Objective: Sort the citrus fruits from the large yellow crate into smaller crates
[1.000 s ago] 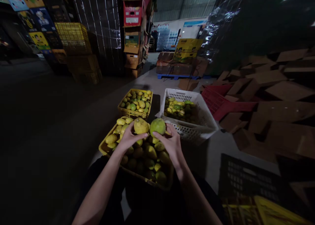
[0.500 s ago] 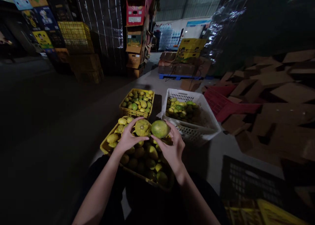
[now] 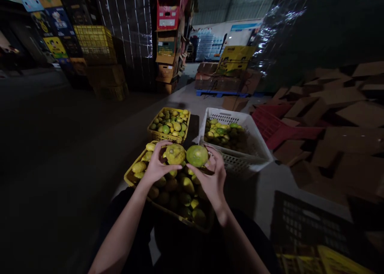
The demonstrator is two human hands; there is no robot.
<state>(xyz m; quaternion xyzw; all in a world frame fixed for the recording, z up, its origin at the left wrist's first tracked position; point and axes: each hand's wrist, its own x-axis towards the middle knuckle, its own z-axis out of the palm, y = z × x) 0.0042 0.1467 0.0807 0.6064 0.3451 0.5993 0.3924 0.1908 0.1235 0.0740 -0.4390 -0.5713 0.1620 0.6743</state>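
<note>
While the left hand (image 3: 156, 166) curls thumb and fingers around a yellow fruit (image 3: 175, 154), the right hand (image 3: 213, 177) grasps a greener fruit (image 3: 197, 156) just beside it; both sit between thumb and fingers above the near yellow crate (image 3: 129, 179), a white crate (image 3: 257, 145) beyond.

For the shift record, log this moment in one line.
left grip: holds yellower fruit; right grip: holds greener fruit; below: near yellow crate, fruit inside; beyond: far yellow crate, white crate
</note>
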